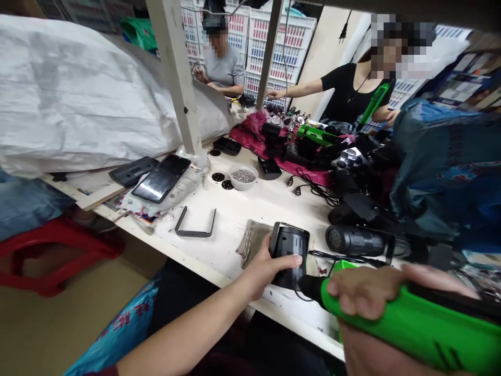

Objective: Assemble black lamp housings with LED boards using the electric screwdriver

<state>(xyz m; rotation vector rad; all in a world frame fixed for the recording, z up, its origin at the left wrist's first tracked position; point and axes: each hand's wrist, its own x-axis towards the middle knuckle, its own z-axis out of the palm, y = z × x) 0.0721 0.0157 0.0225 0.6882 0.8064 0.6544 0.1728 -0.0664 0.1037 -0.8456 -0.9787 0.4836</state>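
Two hands are working at the near edge of the bench (235,235), both yours. Your left hand (263,267) is clamping the black housing (290,245), fingers closed around its side. Your right hand (362,290) is clamping the green tool (415,329), fingers curling over its barrel. The tool's black nose (310,288) is sitting against the housing's lower end; you can't tell from this view whether they're engaged.

Handling, my read: the housing is looking rigid, fairly light and smooth, so it could slip. You're safest holding it around the body, clear of the slots. The tool is looking stiff and heavier toward the nose; take it mid-barrel.

On the near half of the bench, a bent bracket (194,225) and a grey sack scrap (252,243) are lying. Mid-bench, a bowl of small metal parts (243,176) is sitting. At the left end, a phone (161,177) is lying. Toward the right end, a finned black cylinder (354,241) is resting. Beyond the far edge, a co-worker in grey (223,65) and a co-worker in black (352,89) are working.
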